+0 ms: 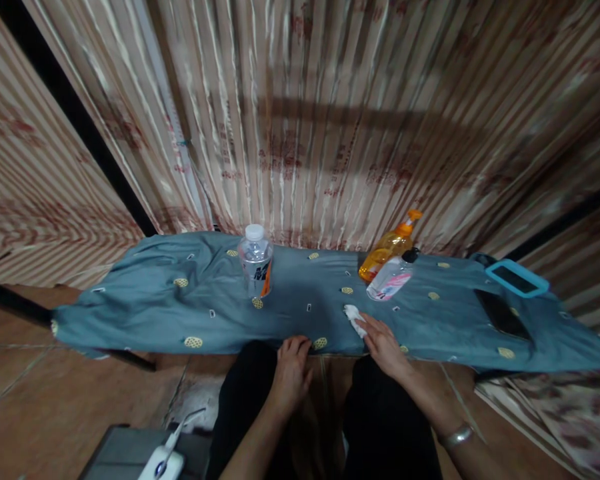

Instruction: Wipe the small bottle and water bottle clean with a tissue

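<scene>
My left hand [294,360] rests at the front edge of the cloth-covered bench, fingers bent over the blue-green cloth [300,273] and thumb apart, with nothing visible in it. In my right hand [381,342] is a crumpled white tissue [355,320], pressed against the cloth. Beyond that hand a clear pump bottle [391,279] with a black top leans to the right. Behind it is an orange pump bottle [386,253], tilted likewise. To the left, a clear plastic bottle [256,263] with a white cap and a grey-and-orange label stands upright.
At the right lie a dark phone [503,313] and a blue-framed object [517,278]. Striped curtains [300,133] hang behind, between black poles [80,127]. My knees [247,380] are under the front edge. A white device [163,463] with a cable sits at the lower left.
</scene>
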The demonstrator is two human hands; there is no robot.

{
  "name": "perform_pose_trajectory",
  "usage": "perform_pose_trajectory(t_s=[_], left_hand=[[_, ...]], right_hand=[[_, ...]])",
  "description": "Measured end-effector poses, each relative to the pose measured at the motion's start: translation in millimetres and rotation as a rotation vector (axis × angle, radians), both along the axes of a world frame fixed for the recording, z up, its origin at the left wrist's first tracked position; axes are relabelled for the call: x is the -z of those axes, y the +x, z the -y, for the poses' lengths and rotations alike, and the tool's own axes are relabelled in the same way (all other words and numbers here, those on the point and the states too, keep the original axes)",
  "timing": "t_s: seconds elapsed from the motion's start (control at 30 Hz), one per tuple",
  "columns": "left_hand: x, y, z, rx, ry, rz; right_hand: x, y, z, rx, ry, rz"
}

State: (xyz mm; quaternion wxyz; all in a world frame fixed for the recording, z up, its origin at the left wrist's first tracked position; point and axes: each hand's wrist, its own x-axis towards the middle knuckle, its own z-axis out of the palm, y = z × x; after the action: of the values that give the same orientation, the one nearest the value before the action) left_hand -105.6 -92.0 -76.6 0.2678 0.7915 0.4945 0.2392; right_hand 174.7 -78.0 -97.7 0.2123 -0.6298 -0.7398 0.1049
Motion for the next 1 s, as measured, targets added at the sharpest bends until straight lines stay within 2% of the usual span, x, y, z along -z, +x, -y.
perform_pose_trajectory(t_s=[0.1,0.17,0.27,0.33,0.4,0.5,0.63,0.8,0.93,1.0], left_hand=[[0.8,2,-1,-0.020,0.011,0.007],[1.7,3,-2,-0.035,0.020,0.011],[2.8,4,-1,-0.044,0.037,0.019],[3.4,4,0,-0.046,0.049,0.021],[4.2,4,1,-0.049,0.057,0.017],[6.1,5,3,-0.053,0.068,0.020],[8.0,5,6,-0.052,0.090,0.051],[11.8,4,5,-0.073,0.122,0.053],[17.2,3,1,-0.049,0.128,0.041],[19.1,3,0,-0.055,0.136,0.052]], right_hand=[[-8.7,-11,-3,0.054,0.057,-0.162],[-20.7,-31,-10,0.056,0.041,-0.396],[-36.8,-64,-27,0.090,-0.148,-0.881],[-39.3,-80,-40,0.120,-0.250,-1.118],[-33.8,-86,-51,0.180,-0.241,-1.148],[-17.4,-76,-56,0.302,-0.148,-1.016],[-1.2,-35,-35,0.363,-0.036,-0.848],[0.4,56,2,0.450,0.054,-0.513],[-6.4,145,16,0.736,0.096,-0.203],[-11.4,184,17,0.828,0.131,-0.050]])
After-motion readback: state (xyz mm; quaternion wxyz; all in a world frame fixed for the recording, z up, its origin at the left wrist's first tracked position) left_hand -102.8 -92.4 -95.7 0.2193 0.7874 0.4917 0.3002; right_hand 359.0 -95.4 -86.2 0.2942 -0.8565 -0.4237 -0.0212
